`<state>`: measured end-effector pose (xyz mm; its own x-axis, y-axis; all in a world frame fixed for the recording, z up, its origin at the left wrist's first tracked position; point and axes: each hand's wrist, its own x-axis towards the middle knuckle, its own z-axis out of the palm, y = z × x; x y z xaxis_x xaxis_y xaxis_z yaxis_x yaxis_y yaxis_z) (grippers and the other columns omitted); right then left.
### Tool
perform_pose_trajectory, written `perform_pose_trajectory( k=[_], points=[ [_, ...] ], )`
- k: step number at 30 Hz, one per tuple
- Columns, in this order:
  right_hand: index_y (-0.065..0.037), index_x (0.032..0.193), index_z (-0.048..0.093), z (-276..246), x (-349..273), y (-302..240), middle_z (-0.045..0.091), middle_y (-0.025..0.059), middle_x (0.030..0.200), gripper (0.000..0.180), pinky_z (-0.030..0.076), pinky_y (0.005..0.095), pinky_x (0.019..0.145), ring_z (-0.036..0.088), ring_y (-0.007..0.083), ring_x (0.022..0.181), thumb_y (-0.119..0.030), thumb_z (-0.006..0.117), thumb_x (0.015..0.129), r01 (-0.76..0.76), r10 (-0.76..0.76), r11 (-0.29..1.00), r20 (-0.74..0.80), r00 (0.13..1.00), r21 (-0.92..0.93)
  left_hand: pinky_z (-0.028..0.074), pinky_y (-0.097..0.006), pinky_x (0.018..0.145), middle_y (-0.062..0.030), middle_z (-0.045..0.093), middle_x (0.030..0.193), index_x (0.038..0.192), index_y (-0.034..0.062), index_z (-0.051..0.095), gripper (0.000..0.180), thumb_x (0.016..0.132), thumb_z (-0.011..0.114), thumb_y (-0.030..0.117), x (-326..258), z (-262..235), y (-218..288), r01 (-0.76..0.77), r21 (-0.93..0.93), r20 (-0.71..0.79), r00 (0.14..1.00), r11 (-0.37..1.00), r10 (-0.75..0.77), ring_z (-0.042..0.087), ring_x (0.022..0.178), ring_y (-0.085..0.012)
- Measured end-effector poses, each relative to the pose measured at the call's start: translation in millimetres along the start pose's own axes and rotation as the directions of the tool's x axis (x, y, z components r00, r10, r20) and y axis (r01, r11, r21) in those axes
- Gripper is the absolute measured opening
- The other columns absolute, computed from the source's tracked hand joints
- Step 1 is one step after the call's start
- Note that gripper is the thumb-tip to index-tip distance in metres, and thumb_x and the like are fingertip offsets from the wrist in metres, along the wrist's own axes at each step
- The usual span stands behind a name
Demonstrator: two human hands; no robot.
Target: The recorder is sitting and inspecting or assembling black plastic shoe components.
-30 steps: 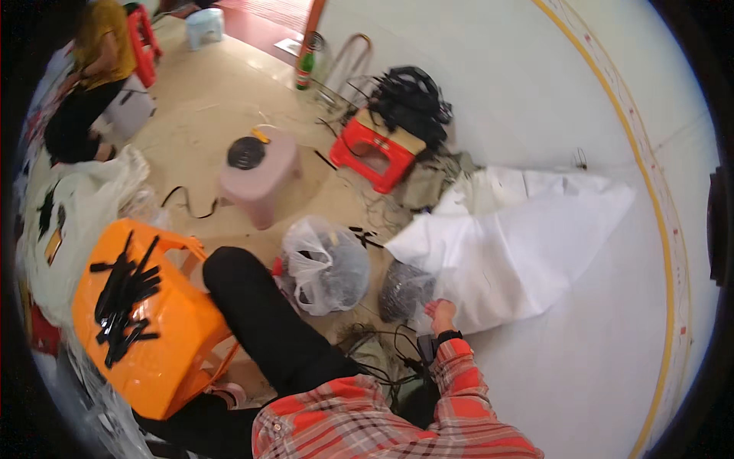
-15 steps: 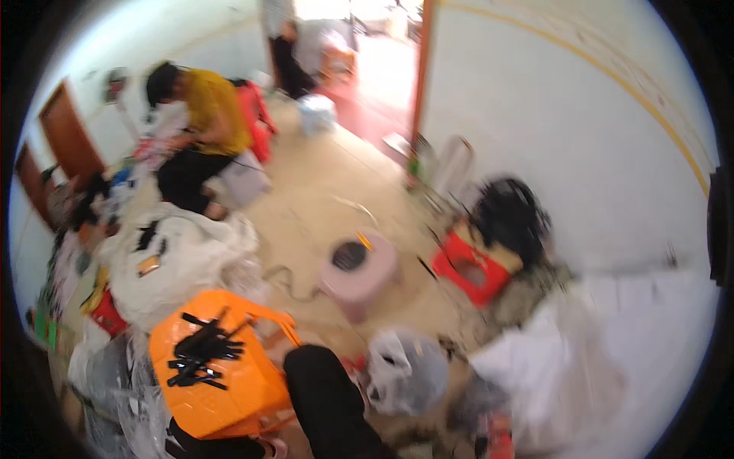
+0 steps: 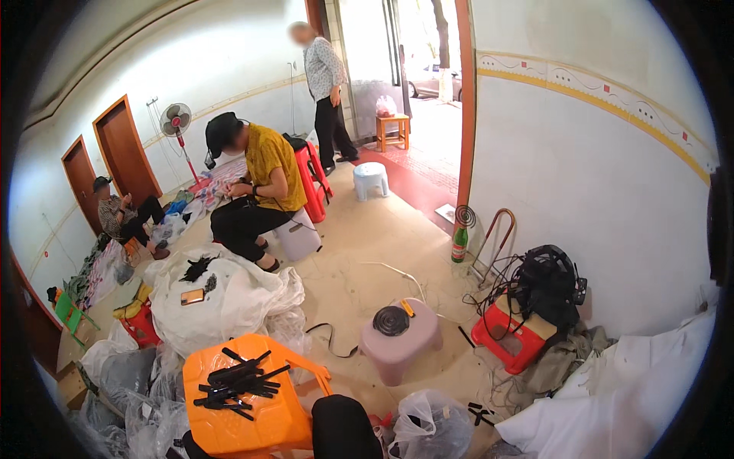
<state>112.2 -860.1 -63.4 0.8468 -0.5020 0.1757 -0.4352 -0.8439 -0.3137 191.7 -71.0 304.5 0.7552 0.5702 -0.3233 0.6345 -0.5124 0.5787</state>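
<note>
Neither of my hands shows in the head view. At the lower middle my black-trousered knee [image 3: 344, 424] stands beside an orange plastic stool [image 3: 229, 428]. On the stool's seat lies a loose heap of short black strips [image 3: 241, 380]. To the right of my knee a clear plastic bag [image 3: 436, 428] rests on the floor, with something dark inside. A few more black strips [image 3: 480, 414] lie beside it. Farther off, a pinkish stool [image 3: 401, 348] carries a coiled black strip [image 3: 391, 321] and a yellow-orange cutter knife [image 3: 408, 307].
A white sack [image 3: 229, 294] with a phone [image 3: 193, 296] and black pieces lies at left. Beyond it a person in yellow [image 3: 271, 172] sits bent over. Another person [image 3: 325, 76] stands by the doorway. A red stool [image 3: 508, 348] bears a black backpack [image 3: 544, 287].
My view has tilted up and shifted left, so the stools sit lower and farther right. More of the doorway shows. The person by the door now stands fully in sight.
</note>
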Motion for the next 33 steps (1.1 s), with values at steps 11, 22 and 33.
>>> perform_pose_trajectory(
  k=[11,22,33],
  points=[
    [-0.005,0.098,0.057,-20.9,-24.1,0.4,0.056,0.0099,0.087,0.023,0.039,0.0347,0.075,0.051,0.0225,0.083,-0.021,0.046,0.085,-0.068,0.084,0.984,-0.09,0.992,0.163,0.034,-0.03,0.044,-0.0027,0.045,0.054,0.06,0.0072,0.052,0.019,0.078,0.051,0.014,76.6,19.7,-119.7,0.326,-0.518,0.14,0.944,0.791,-0.297,0.044,0.05,-0.0157],
    [-0.005,0.098,0.057,-67.7,-50.6,-15.3,0.055,0.0088,0.085,0.022,0.039,0.0322,0.071,0.05,0.02,0.079,-0.02,0.047,0.086,-0.118,0.186,0.945,-0.205,0.961,0.304,0.046,-0.036,0.049,-0.0101,0.053,0.072,0.082,0.0047,0.054,0.015,0.077,0.055,0.019,59.1,34.8,-106.3,0.348,-0.497,0.127,0.935,0.795,-0.331,0.053,0.064,-0.0236],
    [-0.005,0.098,0.057,-109.9,-60.3,-57.5,0.055,0.0076,0.082,0.021,0.039,0.0296,0.067,0.049,0.0176,0.076,-0.019,0.048,0.086,-0.092,0.238,0.886,-0.277,0.931,0.454,0.047,-0.042,0.051,-0.0096,0.053,0.07,0.087,0.006,0.056,0.019,0.078,0.057,0.023,119.1,58.8,-205.9,0.467,-0.509,0.287,0.884,0.723,-0.369,0.053,0.062,-0.0248]
  ],
)
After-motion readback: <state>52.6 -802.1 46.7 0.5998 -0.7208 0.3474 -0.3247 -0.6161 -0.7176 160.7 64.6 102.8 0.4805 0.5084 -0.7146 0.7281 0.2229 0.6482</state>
